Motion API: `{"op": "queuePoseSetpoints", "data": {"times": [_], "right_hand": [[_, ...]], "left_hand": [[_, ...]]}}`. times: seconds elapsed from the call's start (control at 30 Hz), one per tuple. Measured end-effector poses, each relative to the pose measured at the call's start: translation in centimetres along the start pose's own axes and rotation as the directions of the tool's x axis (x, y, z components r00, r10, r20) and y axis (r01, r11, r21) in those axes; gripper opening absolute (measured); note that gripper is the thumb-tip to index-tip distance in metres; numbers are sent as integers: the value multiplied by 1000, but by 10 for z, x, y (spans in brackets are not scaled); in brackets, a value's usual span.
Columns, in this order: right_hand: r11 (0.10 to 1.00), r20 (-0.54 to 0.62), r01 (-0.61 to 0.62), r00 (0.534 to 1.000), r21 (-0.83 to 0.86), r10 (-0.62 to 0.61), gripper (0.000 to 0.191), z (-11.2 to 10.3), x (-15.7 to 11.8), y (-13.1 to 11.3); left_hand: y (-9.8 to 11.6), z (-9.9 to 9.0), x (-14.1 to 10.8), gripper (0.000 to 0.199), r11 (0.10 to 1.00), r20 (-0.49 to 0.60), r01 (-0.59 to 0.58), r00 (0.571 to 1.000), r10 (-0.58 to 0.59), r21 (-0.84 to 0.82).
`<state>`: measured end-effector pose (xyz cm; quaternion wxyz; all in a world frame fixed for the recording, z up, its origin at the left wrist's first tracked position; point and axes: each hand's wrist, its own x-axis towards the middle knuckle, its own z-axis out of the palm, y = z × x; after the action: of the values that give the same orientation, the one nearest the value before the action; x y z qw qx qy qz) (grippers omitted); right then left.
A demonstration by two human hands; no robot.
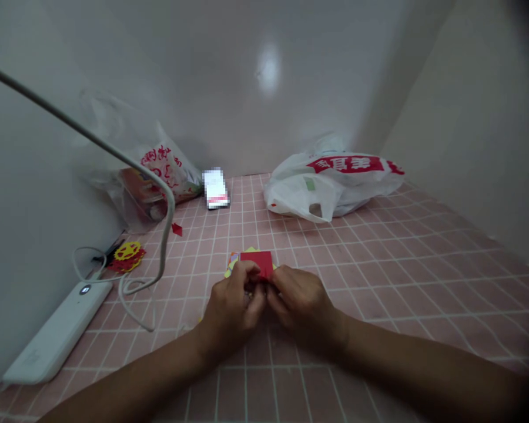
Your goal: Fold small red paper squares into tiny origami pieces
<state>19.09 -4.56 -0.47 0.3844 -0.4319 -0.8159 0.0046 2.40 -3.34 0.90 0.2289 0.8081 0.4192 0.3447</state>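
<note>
Both hands meet low in the middle of the head view, over the pink checked tabletop. My left hand [235,302] is closed, its thumb and fingers pinching the near edge of a piece of red paper [259,258]. From the other side my right hand [306,299] is closed on the same edge, fingertips almost touching the left ones. The pinched part is mostly hidden by my fingers. Just beyond and partly beneath the red paper lie yellow and patterned paper pieces [229,267].
A white power bank [57,335] with a cable [170,223] lies at left, near yellow and red cut-paper shapes [127,252]. A small red scrap [177,230] lies beyond. Farther back are a clear bag [154,176], a phone [216,188] and a white plastic bag [330,182].
</note>
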Motion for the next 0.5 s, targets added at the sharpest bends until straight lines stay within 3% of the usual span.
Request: {"op": "queuePoseSetpoints", "data": {"times": [0.2, 0.37, 0.5], "right_hand": [[999, -43, -37, 998, -38, 36, 18, 0, 1, -5], [981, -48, -151, 986, 124, 157, 10, 0, 3, -4], [963, -34, -193, 979, 187, 202, 7, 0, 4, -5]], "left_hand": [[2, -1, -1, 20, 924, -100, -206, 963, 249, 322], [3, -4, 3, 16, 787, -94, -430, 851, 517, 442], [2, -5, 6, 13, 684, -14, -516, 793, 609, 516]]}}
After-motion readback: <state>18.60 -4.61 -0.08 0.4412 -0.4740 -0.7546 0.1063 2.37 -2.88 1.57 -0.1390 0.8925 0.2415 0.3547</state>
